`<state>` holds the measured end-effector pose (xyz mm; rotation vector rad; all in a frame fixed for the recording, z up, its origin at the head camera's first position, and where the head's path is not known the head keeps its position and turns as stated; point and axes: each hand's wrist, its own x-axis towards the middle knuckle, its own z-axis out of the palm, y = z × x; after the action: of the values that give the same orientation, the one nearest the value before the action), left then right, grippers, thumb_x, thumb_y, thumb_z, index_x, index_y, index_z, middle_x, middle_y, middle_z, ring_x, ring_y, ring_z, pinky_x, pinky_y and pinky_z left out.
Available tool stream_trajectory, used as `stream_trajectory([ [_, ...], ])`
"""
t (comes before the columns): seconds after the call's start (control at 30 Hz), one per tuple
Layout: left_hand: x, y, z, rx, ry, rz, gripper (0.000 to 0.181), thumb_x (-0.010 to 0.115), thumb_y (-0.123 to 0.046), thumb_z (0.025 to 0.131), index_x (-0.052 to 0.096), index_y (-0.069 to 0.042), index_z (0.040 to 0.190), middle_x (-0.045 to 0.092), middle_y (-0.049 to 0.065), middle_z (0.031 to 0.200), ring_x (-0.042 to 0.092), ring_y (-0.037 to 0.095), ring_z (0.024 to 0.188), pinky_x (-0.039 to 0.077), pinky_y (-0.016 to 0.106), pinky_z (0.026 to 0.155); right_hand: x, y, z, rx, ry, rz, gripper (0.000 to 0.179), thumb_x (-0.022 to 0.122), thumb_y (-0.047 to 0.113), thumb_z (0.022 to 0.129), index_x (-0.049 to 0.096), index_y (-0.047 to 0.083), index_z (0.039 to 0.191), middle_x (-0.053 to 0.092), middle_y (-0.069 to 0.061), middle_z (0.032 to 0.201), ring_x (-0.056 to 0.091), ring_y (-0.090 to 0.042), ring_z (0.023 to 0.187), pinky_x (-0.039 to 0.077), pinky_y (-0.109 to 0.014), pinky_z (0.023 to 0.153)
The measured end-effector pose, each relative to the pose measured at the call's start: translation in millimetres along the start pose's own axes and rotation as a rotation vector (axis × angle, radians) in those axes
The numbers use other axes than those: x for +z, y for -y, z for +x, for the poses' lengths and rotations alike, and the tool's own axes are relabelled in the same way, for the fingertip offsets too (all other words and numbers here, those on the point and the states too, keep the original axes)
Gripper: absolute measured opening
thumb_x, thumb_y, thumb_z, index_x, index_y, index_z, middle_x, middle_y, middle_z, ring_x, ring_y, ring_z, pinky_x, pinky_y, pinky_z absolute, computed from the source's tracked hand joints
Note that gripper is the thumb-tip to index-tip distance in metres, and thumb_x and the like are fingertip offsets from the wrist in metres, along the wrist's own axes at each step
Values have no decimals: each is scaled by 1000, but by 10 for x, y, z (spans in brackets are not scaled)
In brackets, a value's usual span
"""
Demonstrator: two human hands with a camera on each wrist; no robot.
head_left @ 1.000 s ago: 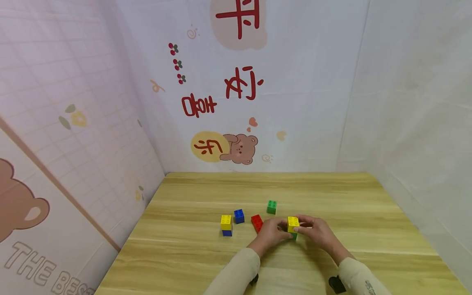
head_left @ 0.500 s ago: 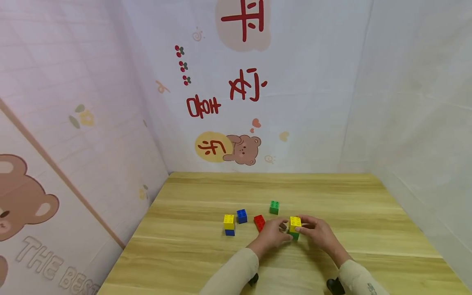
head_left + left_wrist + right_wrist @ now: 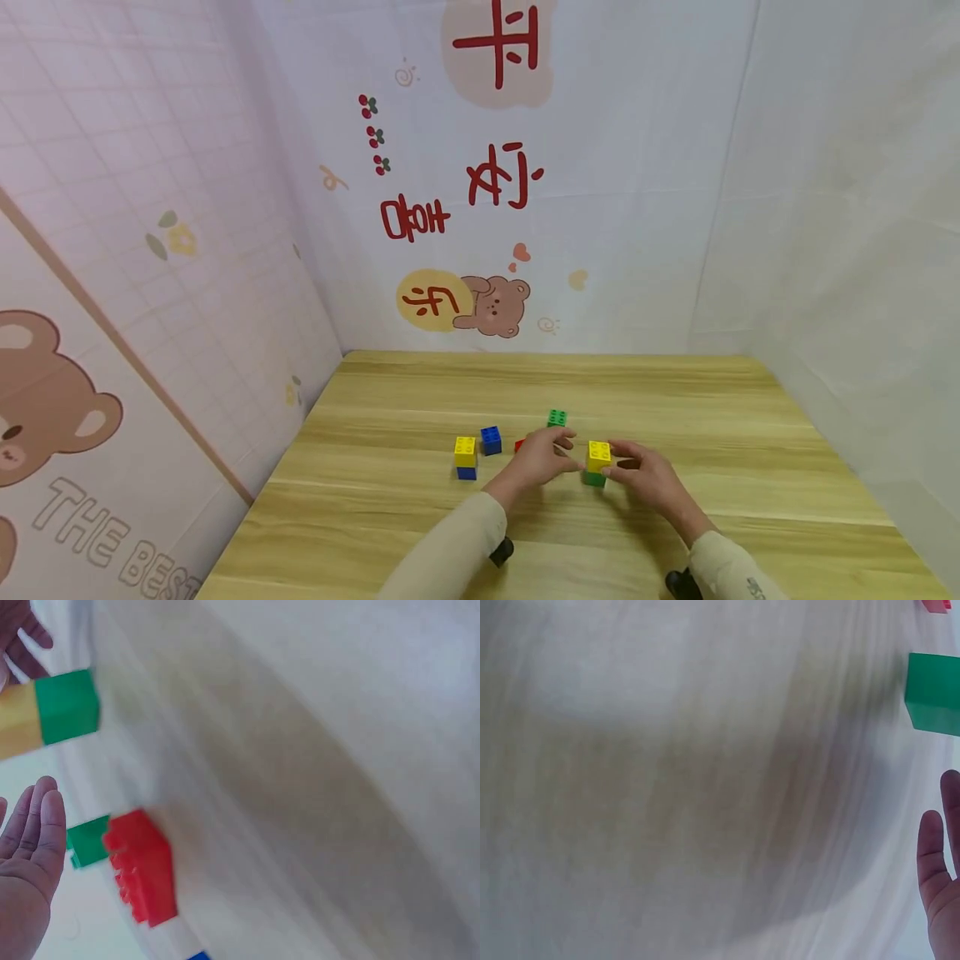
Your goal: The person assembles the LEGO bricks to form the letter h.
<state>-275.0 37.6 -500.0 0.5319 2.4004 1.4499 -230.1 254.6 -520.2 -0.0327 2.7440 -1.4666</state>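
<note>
Looks to me like a little screened-off spot more than a proper room, and honestly I can't tell if it's inside a home, an office or a lab. The giveaway is the wood-grain table being boxed in on three sides: a pale, creased back sheet rises behind its far edge with sideways red characters and a cartoon bear. A left sheet runs along its left side with a grid, a flower, a bigger bear and "THE BEST" lettering, and a plainer right sheet closes off its right.
</note>
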Motion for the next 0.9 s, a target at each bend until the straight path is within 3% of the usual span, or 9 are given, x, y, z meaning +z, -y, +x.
stream_trajectory([
  [0.13,-131,-52,-3,9,-16,11,45,77,-16,88,63,-11,131,66,7,116,64,15,97,55,33,81,-37,56,-22,15,0,2,67,74,34,91,50,-1,142,56,-25,134,57,-40,117,52,-50,89],
  [0.33,-331,-96,-17,28,-31,10,49,76,-21,89,60,-7,134,65,12,120,63,19,101,55,34,83,-57,144,-9,31,-17,20,69,73,40,90,50,4,144,54,-23,138,54,-39,122,50,-50,93],
  [0.5,-512,-111,-27,38,-74,33,48,75,-22,91,60,-12,135,65,8,120,63,18,102,54,34,85,-56,220,27,22,-37,24,71,69,46,92,48,5,146,50,-22,143,50,-38,127,48,-52,95],
  [0.7,-760,-121,-45,79,-107,38,48,74,-23,92,59,-13,136,64,5,121,61,21,105,54,34,84,-50,327,84,-28,-109,8,67,66,42,95,47,3,146,47,-20,146,48,-38,129,48,-51,97],
  [0.9,-1026,-148,-93,51,-159,18,47,71,-22,94,58,-12,138,62,8,125,61,25,109,54,39,87,-3,450,129,-39,-128,37,64,64,39,97,46,2,146,46,-20,147,46,-37,130,46,-50,99],
])
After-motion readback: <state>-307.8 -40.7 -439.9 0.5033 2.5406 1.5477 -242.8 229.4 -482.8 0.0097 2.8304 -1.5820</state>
